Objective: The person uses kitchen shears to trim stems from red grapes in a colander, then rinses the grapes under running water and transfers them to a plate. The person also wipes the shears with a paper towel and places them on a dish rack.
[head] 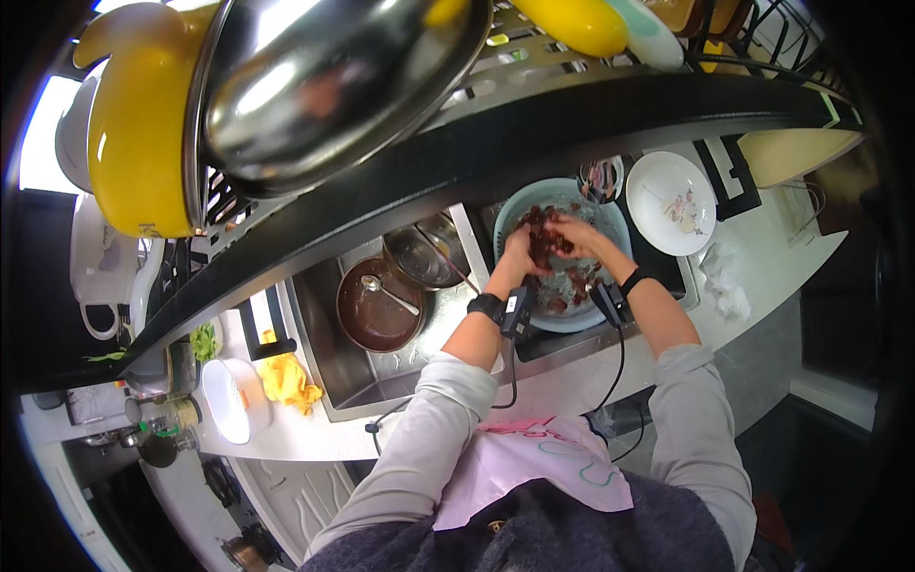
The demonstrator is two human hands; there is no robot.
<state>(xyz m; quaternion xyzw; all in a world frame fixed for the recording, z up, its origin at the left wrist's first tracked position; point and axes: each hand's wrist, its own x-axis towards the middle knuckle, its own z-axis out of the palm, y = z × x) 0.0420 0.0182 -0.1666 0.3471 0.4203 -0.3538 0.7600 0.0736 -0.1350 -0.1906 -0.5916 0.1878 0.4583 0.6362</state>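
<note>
A light blue plastic basin [572,326] of water stands in the right bowl of the sink. Inside it, my left hand [524,250] and my right hand [575,236] curl around a cluster of dark red, grape-like fruits [547,239] from either side. Loose fruits [557,306] lie in the water nearer to me. Some fingertips are hidden by the fruits. At the basin's far rim is a shiny round vessel [600,180], partly hidden by the shelf edge. Each wrist wears a black strap with a cabled device.
The left sink bowl [350,368] holds a brown pan [350,322] with a spoon [389,295] and a metal pot [444,250]. Right of the basin are a white plate [650,225] and crumpled white material [725,282]. A loaded dish rack [429,161] overhangs the sink. A yellow cloth [286,379] lies left.
</note>
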